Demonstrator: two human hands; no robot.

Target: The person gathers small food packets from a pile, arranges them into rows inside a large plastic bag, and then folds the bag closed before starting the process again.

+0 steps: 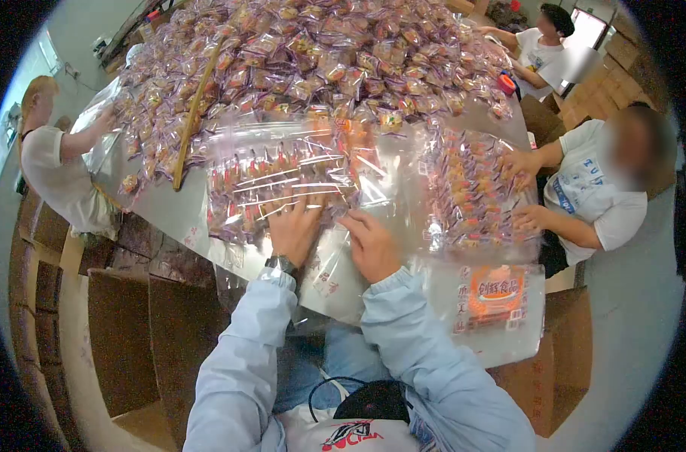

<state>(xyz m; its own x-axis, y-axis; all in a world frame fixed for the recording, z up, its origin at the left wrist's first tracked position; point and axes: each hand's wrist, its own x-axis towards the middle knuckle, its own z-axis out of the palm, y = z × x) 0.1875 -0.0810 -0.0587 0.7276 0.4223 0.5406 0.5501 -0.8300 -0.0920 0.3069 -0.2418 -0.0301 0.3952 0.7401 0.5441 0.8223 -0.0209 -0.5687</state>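
Bag (264, 132), clear, filled with rows of small packets (256, 167), lies flat by the near edge of the table (186, 202), left of that edge's middle. Glare streaks cross its film.

Left hand (294, 226): palm down on the near part of the bag, fingers spread and pressed to the film; grip wide, nothing held. Dark watch (282, 264) at the wrist, just beyond the pale blue sleeve (246, 331).

Right hand (373, 245): just beside the bag's near right corner, fingers bent, thumb and forefinger close together. Grip narrow; cannot tell whether film is pinched between them.

White film (328, 285) with faint print lies between the two wrists and runs past the near edge.

Second bag (436, 226), also filled with rows, lies toward the right edge. Co-worker's hands (534, 218) rest on its right side; the co-worker (584, 196) wears a white printed shirt. Flat bag (497, 294) with orange print at the near right corner.

Heap (320, 68) of loose packets covers the far part, reaching toward the left edge. Wooden stick (197, 117) lies aslant on the heap's left side. Another person (64, 166) works at the left edge, one more (543, 53) at the far right.

Carton (124, 346) below the near left corner; another box (569, 346) below the near right.
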